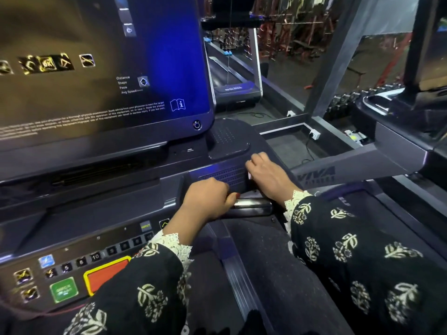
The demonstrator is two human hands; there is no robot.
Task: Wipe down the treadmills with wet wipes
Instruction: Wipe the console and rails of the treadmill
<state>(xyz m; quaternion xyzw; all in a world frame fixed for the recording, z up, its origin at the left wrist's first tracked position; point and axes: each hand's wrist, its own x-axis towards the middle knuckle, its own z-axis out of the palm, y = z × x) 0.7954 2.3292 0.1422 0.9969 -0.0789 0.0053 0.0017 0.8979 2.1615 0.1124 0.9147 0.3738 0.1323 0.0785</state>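
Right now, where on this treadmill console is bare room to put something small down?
The dotted pad between the screen and the right hand is bare, also the flat ledge between screen and keypad. Crowded: the grille, where the left hand grips the handle and the right hand holds a wipe.

Dark treadmill point(108, 201), screen lit; white wipe point(249, 175), mostly hidden, against its console

L hand point(208, 201) curled, R hand point(268, 175) curled, close

Console point(108, 206) under left hand point(208, 201), right hand point(268, 176)
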